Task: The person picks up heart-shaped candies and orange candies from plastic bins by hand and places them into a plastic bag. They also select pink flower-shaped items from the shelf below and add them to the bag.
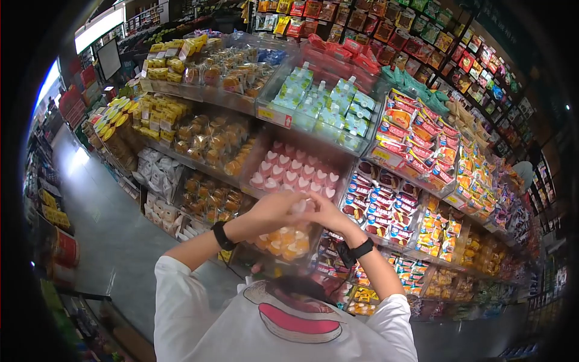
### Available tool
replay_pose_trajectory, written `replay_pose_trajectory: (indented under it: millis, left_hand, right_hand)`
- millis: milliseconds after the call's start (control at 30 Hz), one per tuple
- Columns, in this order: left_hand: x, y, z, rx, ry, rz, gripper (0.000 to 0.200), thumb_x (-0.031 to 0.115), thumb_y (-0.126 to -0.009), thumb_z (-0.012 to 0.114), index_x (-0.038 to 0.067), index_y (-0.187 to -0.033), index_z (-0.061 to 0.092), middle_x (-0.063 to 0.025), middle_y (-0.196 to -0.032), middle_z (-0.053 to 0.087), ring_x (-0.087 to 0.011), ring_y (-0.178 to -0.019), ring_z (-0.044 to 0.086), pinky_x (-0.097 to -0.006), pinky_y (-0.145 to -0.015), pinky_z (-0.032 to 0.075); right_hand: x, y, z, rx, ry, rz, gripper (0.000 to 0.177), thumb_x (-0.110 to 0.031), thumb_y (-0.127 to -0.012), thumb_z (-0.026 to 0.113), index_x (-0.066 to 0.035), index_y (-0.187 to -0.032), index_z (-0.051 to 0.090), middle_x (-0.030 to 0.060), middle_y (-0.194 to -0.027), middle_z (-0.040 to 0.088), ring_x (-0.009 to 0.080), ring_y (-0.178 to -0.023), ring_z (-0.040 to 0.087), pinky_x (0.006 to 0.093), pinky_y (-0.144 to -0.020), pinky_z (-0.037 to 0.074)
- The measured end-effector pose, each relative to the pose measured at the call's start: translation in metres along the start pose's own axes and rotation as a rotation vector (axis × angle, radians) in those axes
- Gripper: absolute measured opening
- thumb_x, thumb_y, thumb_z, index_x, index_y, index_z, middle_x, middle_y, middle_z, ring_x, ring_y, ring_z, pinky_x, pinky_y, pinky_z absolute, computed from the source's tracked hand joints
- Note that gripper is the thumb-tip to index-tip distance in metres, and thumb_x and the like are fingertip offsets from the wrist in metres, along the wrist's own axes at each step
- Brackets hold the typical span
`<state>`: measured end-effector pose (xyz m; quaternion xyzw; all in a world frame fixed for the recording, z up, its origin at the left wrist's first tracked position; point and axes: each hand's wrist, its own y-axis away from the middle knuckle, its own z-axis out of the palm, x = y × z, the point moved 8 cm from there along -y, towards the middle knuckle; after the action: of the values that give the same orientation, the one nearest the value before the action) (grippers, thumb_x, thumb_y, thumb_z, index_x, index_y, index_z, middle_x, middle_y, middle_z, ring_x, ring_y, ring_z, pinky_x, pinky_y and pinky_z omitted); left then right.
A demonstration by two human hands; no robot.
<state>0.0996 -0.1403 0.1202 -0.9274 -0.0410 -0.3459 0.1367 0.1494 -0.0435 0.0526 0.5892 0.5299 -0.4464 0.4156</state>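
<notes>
Both my hands meet over the middle shelf bins. My left hand point(276, 210) and my right hand point(330, 214) have their fingers closed around a small pale pink cup point(300, 207), much of it hidden by the fingers. It resembles the pink heart-topped jelly cups point(294, 166), which stand in rows in the bin just beyond my hands. Below my hands, a lower bin holds orange jelly cups point(282, 242) with pale tops. A black band point(223, 236) circles my left wrist, and another black band point(362, 248) is on my right.
Light-green spouted pouches point(325, 102) fill the clear bin above. Wrapped cakes point(211, 142) lie in bins on the left, and red-and-white snack packs point(381, 202) on the right. Hanging packets point(386, 30) line the back wall. A grey aisle floor point(90, 199) runs along the left.
</notes>
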Motion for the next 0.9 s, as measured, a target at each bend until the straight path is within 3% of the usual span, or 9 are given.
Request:
replay_pose_trajectory:
  millis: [133,167,300,400,567,667,733,833,900]
  left_hand:
    - [-0.024,-0.040,-0.015,0.142,0.065,0.097,0.042,0.008,-0.076,0.060,0.004,-0.117,0.049,-0.0176,-0.093,0.057,-0.0306,-0.077,0.058,-0.0377,-0.067,0.046]
    - [-0.039,-0.055,-0.011,0.171,0.082,0.097,0.042,0.008,-0.077,0.059,0.003,-0.117,0.049,-0.0168,-0.092,0.058,-0.0290,-0.076,0.059,-0.0366,-0.066,0.046]
    - [-0.093,-0.112,0.013,0.170,0.406,0.040,0.038,0.007,-0.080,0.058,0.000,-0.116,0.049,-0.0115,-0.091,0.061,-0.0197,-0.076,0.060,-0.0305,-0.063,0.047]
    - [-0.135,-0.152,0.050,-0.242,0.926,-0.282,0.035,0.007,-0.081,0.057,0.000,-0.114,0.051,-0.0088,-0.094,0.061,-0.0142,-0.078,0.058,-0.0247,-0.062,0.046]
    - [-0.177,-0.178,0.075,-0.032,1.541,-0.708,0.015,0.014,-0.083,0.059,0.012,-0.097,0.055,-0.0039,-0.095,0.056,-0.0192,-0.091,0.051,-0.0400,-0.086,0.041]
    - [-0.197,-0.202,0.097,-0.067,1.626,-0.686,0.016,0.019,-0.083,0.059,0.015,-0.098,0.055,-0.0031,-0.093,0.056,-0.0184,-0.090,0.051,-0.0400,-0.087,0.039]
    - [-0.216,-0.225,0.111,-0.131,1.413,-0.305,0.015,0.022,-0.084,0.059,0.016,-0.097,0.054,-0.0019,-0.093,0.056,-0.0171,-0.090,0.051,-0.0396,-0.086,0.039]
    - [-0.238,-0.245,0.130,0.074,0.997,0.237,0.027,0.010,-0.076,0.059,0.006,-0.102,0.052,-0.0096,-0.088,0.058,-0.0205,-0.082,0.055,-0.0358,-0.073,0.044]
    - [-0.242,-0.250,0.141,0.048,0.946,0.255,0.028,0.007,-0.074,0.059,0.003,-0.101,0.053,-0.0124,-0.083,0.058,-0.0217,-0.077,0.056,-0.0352,-0.067,0.045]
  right_hand:
    - [-0.002,-0.017,-0.031,0.191,-0.261,0.249,0.045,-0.013,-0.079,0.068,-0.007,-0.118,0.047,0.0043,-0.098,0.057,0.0101,-0.085,0.056,0.0226,-0.068,0.045]
    - [-0.005,-0.029,-0.040,0.304,-0.327,0.090,0.042,-0.012,-0.080,0.067,-0.008,-0.116,0.047,0.0038,-0.090,0.060,0.0117,-0.078,0.059,0.0220,-0.069,0.046]
    - [-0.006,-0.053,-0.073,0.475,-0.305,0.230,0.036,-0.004,-0.079,0.063,-0.004,-0.112,0.050,0.0048,-0.096,0.060,0.0114,-0.074,0.059,0.0243,-0.063,0.046]
    - [0.011,-0.071,-0.091,0.570,-0.312,0.267,0.036,-0.006,-0.079,0.063,0.000,-0.112,0.051,0.0059,-0.091,0.061,0.0119,-0.072,0.058,0.0239,-0.061,0.046]
    - [0.098,-0.105,-0.144,0.751,-0.256,0.240,0.023,-0.010,-0.085,0.056,0.001,-0.105,0.055,0.0094,-0.084,0.061,0.0162,-0.064,0.058,0.0263,-0.051,0.044]
    - [0.085,-0.113,-0.145,0.792,-0.224,0.251,0.018,-0.011,-0.086,0.055,-0.001,-0.100,0.055,0.0105,-0.081,0.062,0.0173,-0.063,0.058,0.0273,-0.047,0.043]
    - [0.073,-0.118,-0.141,0.707,-0.193,0.308,0.014,-0.007,-0.084,0.054,-0.002,-0.097,0.055,0.0118,-0.079,0.062,0.0187,-0.060,0.059,0.0288,-0.044,0.044]
    - [0.125,-0.122,-0.172,0.790,0.117,0.291,0.011,-0.003,-0.081,0.052,0.000,-0.091,0.057,0.0112,-0.072,0.061,0.0184,-0.054,0.058,0.0285,-0.042,0.043]
    - [0.135,-0.127,-0.179,0.772,0.271,0.325,0.010,-0.003,-0.081,0.052,0.000,-0.089,0.057,0.0111,-0.071,0.060,0.0183,-0.053,0.057,0.0286,-0.041,0.043]
